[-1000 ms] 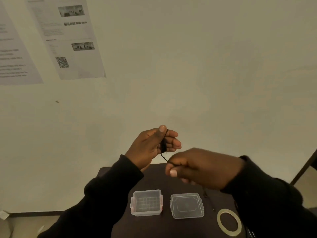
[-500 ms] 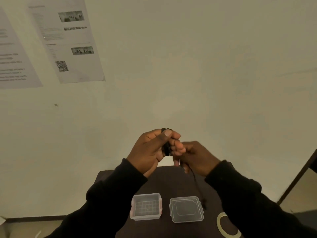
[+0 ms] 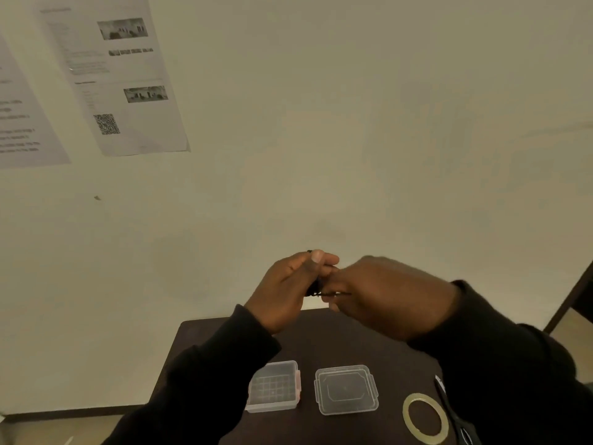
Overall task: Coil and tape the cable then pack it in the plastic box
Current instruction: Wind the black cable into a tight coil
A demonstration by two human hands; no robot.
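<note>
A thin black cable is bunched into a small coil between my hands, raised above the table. My left hand pinches the coil between thumb and fingers. My right hand is closed on a strand that runs sideways from the coil. Most of the cable is hidden by my fingers. Below on the dark table sit the clear plastic box, open, and its clear lid beside it on the right. A roll of tape lies flat near the right front.
Black scissors lie next to the tape, partly under my right sleeve. A pale wall with printed sheets stands behind the small table. A dark chair or frame edge shows at the far right.
My right hand has swung back up and over toward the coil, carrying the strand around it. The hanging cable end seen half a second ago is out of sight. My left hand stays put.
</note>
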